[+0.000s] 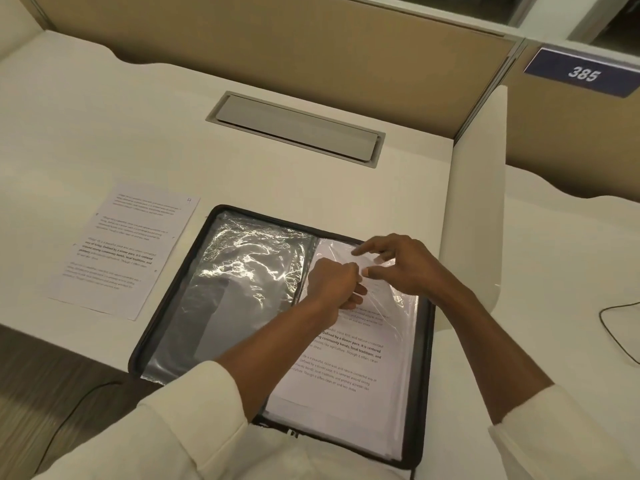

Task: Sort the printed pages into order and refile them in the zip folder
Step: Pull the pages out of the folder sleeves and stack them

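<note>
1. Hands meet over the right half of the zip folder (424,375). The left hand (334,282) is curled tight and pinches the clear sleeve (391,306) near its top. The right hand (398,261) is spread wide, fingertips resting on the same film.
2. Around them are the pale desk (104,116), a grey flap (294,128) at upper centre, a number plate (583,72) at upper right and a thin black cable (602,315) at the right edge.
3. The folder lies open at lower centre, its spine running bottom to top and leaning right. Crinkled film (242,278) covers the left half, and a printed page (339,375) lies in the right half.
4. A loose page (121,251) lies at the left of the frame, apart from the folder, with its long axis parallel to the spine.
</note>
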A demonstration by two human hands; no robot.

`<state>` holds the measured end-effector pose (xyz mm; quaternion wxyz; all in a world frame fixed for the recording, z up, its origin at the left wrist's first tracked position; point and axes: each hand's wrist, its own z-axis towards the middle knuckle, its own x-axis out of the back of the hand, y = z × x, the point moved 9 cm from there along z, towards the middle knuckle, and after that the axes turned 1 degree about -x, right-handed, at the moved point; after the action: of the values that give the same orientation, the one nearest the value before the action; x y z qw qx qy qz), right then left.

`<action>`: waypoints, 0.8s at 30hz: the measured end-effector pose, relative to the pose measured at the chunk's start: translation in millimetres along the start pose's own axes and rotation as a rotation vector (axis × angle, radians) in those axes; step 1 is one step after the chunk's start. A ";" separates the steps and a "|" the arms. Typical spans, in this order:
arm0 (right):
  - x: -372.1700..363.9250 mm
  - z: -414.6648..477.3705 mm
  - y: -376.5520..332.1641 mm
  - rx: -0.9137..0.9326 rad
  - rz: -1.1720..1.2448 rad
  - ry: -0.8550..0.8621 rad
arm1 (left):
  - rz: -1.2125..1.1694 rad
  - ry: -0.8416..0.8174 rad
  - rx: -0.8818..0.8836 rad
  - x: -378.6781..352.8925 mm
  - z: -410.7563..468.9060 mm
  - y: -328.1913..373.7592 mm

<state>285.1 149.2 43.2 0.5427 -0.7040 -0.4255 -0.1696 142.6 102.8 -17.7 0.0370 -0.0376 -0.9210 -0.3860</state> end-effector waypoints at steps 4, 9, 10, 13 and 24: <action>-7.0 17.5 2.2 -0.079 -0.074 -0.111 | -0.035 0.030 -0.017 0.8 0.9 -1.5; -11.9 42.7 11.9 -0.148 -0.231 -0.087 | -0.007 0.061 -0.054 1.3 -2.3 -0.8; -11.7 46.8 12.6 -0.159 -0.282 -0.075 | -0.003 0.066 -0.062 0.8 -2.9 -0.9; -7.7 54.2 13.9 -0.227 -0.347 -0.044 | -0.019 0.041 -0.082 -5.3 -2.1 -2.5; -4.8 62.0 33.4 -0.370 -0.366 -0.186 | 0.954 0.307 -0.772 -8.4 -15.8 -19.4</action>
<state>294.6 201.9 -2.8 0.3240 -0.7151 -0.5553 -0.2742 149.7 77.6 -21.2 0.3205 -0.3990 -0.5814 -0.6326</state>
